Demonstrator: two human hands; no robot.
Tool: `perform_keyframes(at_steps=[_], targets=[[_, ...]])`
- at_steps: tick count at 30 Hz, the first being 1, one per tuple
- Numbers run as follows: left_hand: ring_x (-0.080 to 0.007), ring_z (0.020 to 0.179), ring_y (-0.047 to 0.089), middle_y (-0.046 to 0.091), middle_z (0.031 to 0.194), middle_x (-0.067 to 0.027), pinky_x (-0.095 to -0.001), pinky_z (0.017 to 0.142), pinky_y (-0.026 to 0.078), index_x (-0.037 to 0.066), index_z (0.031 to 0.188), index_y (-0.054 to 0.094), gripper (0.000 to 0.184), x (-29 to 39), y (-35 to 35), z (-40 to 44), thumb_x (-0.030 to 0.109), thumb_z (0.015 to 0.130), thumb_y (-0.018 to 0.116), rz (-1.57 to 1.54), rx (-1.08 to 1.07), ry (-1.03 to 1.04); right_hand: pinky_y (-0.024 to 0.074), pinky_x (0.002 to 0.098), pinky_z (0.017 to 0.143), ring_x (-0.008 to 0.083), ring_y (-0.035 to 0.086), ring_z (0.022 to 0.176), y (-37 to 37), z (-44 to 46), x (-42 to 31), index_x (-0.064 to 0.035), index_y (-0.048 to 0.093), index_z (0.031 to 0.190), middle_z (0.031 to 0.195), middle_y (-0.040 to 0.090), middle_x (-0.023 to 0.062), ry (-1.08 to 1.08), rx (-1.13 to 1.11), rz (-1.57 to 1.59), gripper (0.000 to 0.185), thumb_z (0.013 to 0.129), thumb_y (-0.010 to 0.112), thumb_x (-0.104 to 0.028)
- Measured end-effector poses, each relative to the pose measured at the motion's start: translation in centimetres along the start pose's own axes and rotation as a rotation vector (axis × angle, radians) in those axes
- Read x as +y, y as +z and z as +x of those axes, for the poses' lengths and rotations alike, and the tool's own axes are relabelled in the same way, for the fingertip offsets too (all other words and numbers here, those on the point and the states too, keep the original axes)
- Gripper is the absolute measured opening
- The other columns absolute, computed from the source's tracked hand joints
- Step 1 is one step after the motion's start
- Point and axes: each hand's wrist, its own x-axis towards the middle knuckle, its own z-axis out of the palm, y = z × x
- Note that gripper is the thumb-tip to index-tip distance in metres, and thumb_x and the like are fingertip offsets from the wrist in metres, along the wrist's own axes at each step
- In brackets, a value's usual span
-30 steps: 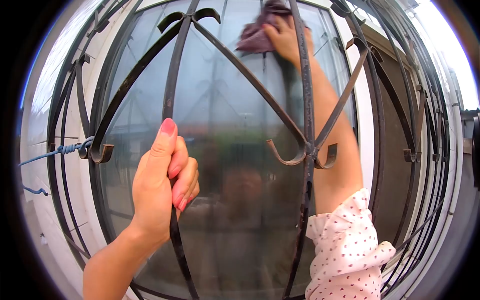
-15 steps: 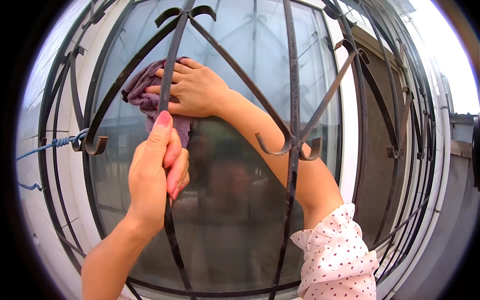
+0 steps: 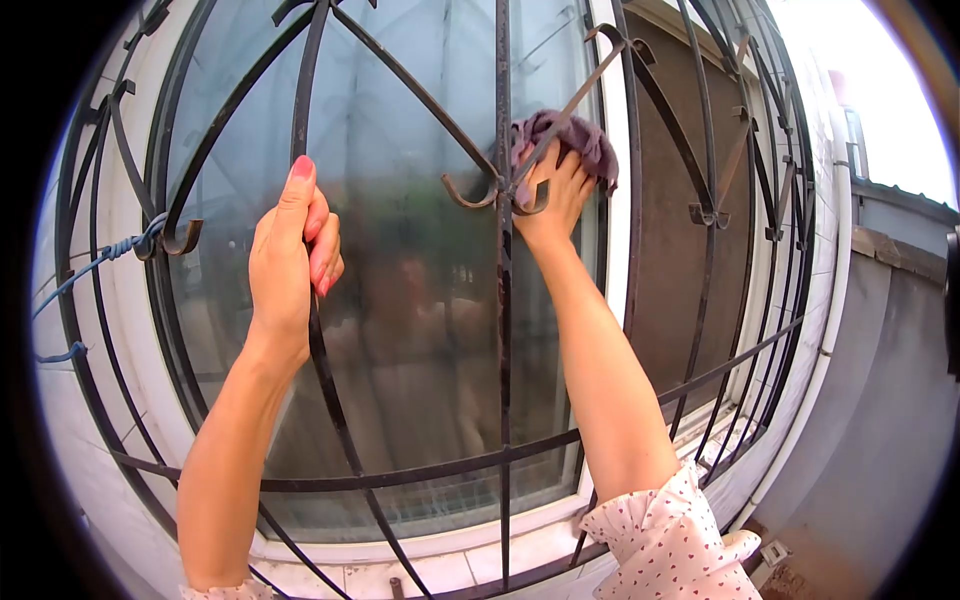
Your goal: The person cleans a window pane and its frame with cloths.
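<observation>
Windowpane (image 3: pixel 420 300), purple cloth (image 3: pixel 592 147), slanting down rightward

The cloth (image 3: pixel 592 146) is dusky purple, the bars (image 3: pixel 504 330) black, the wire (image 3: pixel 122 249) blue, the window frame (image 3: pixel 617 250) white, the pale sleeve (image 3: pixel 665 530) patterned with small dark-red hearts.

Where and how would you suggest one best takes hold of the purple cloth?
I'd pinch the purple cloth by its right edge, coming from below and to the right. Its loose folds droop there beyond the right hand, which covers the lower middle, while the slanting bar crosses in front of its left part and would likely get in the way.
</observation>
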Motion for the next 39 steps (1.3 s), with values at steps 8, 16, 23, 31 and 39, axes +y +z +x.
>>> perform_keyframes(at_steps=[8, 16, 23, 31, 39], targets=[[-0.0067, 0.036, 0.022, 0.027, 0.043, 0.0036, -0.0221, 0.039, 0.022, 0.015, 0.064, 0.03, 0.043, -0.3, -0.1, -0.1, 0.042, 0.097, 0.036, 0.009, -0.022, 0.03, 0.0318, 0.0382, 0.098, 0.0364, 0.044, 0.111, -10.1, -9.1, 2.3, 0.0058, 0.044, 0.12, 0.115, 0.048, 0.0213, 0.268, -0.373, 0.86, 0.035, 0.093, 0.041, -0.017], [-0.0071, 0.037, 0.024, 0.029, 0.044, 0.0031, -0.0221, 0.04, 0.023, 0.014, 0.064, 0.031, 0.044, -0.2, -0.2, 0.0, 0.044, 0.096, 0.038, 0.019, -0.001, 0.0, 0.0274, 0.0322, 0.102, 0.0292, 0.041, 0.12, -12.9, 0.0, -2.9, 0.0061, 0.037, 0.129, 0.132, 0.042, 0.0192, 0.255, 0.055, 1.203, 0.04, 0.095, 0.038, -0.016], [-0.0079, 0.037, 0.026, 0.03, 0.044, 0.0017, -0.0223, 0.039, 0.025, 0.014, 0.063, 0.031, 0.047, -0.5, -0.2, -0.1, 0.048, 0.094, 0.038, 0.015, -0.028, 0.006, 0.0399, 0.0433, 0.084, 0.037, 0.052, 0.098, 2.2, -1.2, 0.4, -0.0017, 0.053, 0.106, 0.101, 0.057, 0.0189, -0.201, 0.02, 0.319, 0.028, 0.091, 0.043, -0.023], [-0.0077, 0.037, 0.026, 0.031, 0.044, 0.001, -0.0222, 0.039, 0.025, 0.013, 0.062, 0.03, 0.048, -0.7, -0.5, 0.2, 0.049, 0.094, 0.037, 0.05, -0.063, 0.039, 0.0233, 0.0493, 0.105, 0.0293, 0.041, 0.12, -1.1, 0.8, -14.5, -0.0118, 0.055, 0.11, 0.122, 0.049, 0.0123, -0.948, -0.047, 0.475, 0.034, 0.082, 0.049, -0.03], [-0.0082, 0.038, 0.027, 0.031, 0.044, 0.0011, -0.0223, 0.04, 0.024, 0.013, 0.063, 0.03, 0.048, -0.1, -0.3, -0.1, 0.049, 0.094, 0.036, 0.065, -0.044, -0.001, 0.0199, 0.0465, 0.108, 0.0255, 0.035, 0.128, -2.3, -0.9, -4.4, -0.0105, 0.048, 0.125, 0.131, 0.046, 0.0107, -0.68, -0.085, 0.261, 0.044, 0.086, 0.049, -0.029]])
